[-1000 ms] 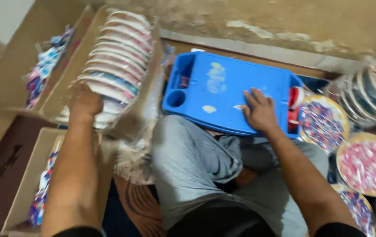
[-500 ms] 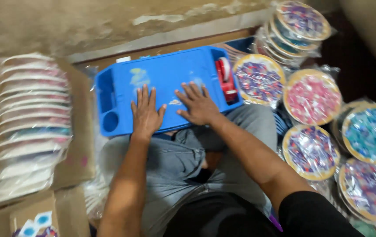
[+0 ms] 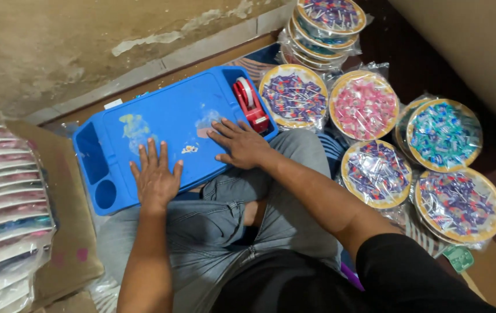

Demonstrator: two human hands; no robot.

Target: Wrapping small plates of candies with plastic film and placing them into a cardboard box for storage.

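A blue plastic lap tray rests across my knees, with cup wells at its left end. My left hand lies flat on the tray's near edge, fingers spread, holding nothing. My right hand lies flat on the tray further right, fingers spread toward the middle. A red tape dispenser sits in the tray's right slot, just beyond my right fingers.
Several round wrapped plates of candy lie on the floor at the right: purple, pink, teal, with a stack behind. A bagged stack of plates rests on cardboard at the left. A wall rises ahead.
My left hand left the bagged plates at the left and came to rest flat on the tray. The view swung right, so the candy plates fill the right side.
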